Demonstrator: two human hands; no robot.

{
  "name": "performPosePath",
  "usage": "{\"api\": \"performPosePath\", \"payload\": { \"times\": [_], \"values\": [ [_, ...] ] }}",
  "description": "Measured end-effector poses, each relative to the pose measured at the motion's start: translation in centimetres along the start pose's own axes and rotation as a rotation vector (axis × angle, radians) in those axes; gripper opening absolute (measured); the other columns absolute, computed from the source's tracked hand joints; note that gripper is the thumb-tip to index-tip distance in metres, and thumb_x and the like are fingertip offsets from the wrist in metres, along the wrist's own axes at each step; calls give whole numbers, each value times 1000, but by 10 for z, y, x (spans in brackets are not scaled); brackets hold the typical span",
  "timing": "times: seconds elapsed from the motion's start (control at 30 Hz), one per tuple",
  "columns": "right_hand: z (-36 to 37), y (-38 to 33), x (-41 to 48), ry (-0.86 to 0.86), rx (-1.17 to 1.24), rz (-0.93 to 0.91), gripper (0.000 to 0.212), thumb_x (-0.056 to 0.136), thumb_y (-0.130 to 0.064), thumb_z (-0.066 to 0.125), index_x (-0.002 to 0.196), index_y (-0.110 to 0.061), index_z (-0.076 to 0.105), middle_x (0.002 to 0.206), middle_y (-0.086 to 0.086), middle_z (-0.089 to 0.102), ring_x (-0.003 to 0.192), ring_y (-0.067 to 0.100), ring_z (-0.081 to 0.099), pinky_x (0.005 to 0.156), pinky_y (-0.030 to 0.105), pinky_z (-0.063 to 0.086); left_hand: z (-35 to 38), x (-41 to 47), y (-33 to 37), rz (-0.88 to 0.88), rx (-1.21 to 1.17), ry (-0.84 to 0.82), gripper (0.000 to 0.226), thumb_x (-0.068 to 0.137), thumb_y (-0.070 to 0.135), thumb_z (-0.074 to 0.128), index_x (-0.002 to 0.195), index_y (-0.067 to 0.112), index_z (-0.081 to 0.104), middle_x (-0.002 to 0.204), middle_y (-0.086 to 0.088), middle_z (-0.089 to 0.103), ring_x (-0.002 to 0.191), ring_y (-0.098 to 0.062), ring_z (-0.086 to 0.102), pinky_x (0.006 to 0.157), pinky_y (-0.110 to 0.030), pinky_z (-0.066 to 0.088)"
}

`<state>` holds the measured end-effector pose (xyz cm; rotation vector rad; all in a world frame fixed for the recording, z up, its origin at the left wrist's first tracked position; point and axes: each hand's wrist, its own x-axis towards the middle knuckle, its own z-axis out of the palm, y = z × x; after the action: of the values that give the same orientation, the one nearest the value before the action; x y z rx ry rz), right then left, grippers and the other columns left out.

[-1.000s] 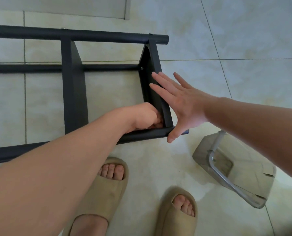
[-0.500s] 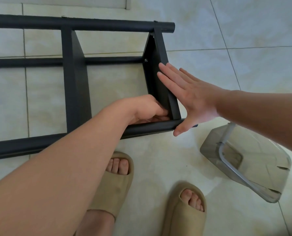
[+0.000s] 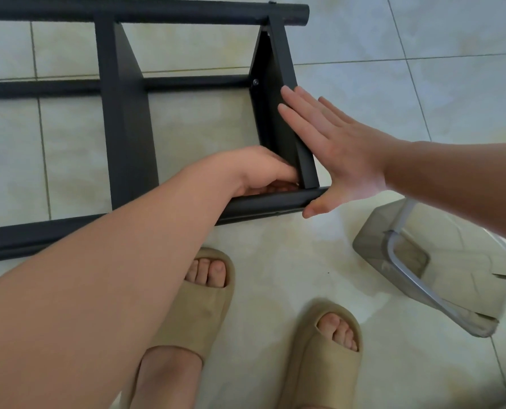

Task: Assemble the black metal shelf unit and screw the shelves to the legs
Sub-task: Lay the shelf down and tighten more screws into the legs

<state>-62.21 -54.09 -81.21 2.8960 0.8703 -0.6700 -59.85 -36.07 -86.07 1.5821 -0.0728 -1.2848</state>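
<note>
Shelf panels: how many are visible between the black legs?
2. One shelf panel crosses the legs at mid-left; the other panel is at the legs' ends, the right hand flat against it. More may lie beyond the left edge.

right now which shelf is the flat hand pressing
The rightmost shelf: the right hand lies flat against its outer face. The shelf further left has no hand on it.

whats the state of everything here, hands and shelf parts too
shelf unit: on its side on the floor
end shelf: on edge, far screw in
left hand: curled in the near inside corner, contents hidden
right hand: flat against the end shelf's outer face
clear container: tipped on its side
</note>
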Motion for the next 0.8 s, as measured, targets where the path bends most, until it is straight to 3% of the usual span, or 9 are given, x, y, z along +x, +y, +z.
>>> {"api": "performPosePath", "payload": {
  "times": [0.13, 0.3, 0.6, 0.8],
  "values": [
    [3, 1, -1, 21, 26, -4, 144, 58, -98, 46, 159, -18, -19, 166, 1, -27, 153, 18, -25, 127, 47, -2, -1, 0, 0, -37, -90, -48, 10, 90, 5, 64, 97, 2, 71, 84, -14, 72, 78, -24, 69, 86, -40, 56],
    [7, 2, 2, 41, 33, -16, 144, 58, -104, 38, 159, -19, -18, 167, 2, -24, 154, 21, -22, 127, 50, 0, 1, 3, 1, -76, -92, -22, 12, 89, 2, 64, 98, 0, 70, 84, -17, 72, 79, -27, 69, 91, -45, 55],
    [7, 3, 1, 54, 56, -9, 143, 59, -102, 41, 160, -17, -15, 168, 5, -21, 154, 23, -20, 126, 49, -2, -3, 8, 0, -182, -95, -162, 20, 95, 15, 59, 83, 10, 74, 73, -7, 75, 59, -17, 71, 58, -26, 58],
    [9, 3, 0, 51, 58, -5, 142, 59, -102, 40, 159, -20, -16, 168, 3, -21, 155, 23, -19, 126, 52, 1, -6, 9, -2, -219, -121, -189, 21, 97, 17, 55, 94, 8, 73, 85, -10, 75, 70, -20, 70, 72, -30, 57]
  ]
}}
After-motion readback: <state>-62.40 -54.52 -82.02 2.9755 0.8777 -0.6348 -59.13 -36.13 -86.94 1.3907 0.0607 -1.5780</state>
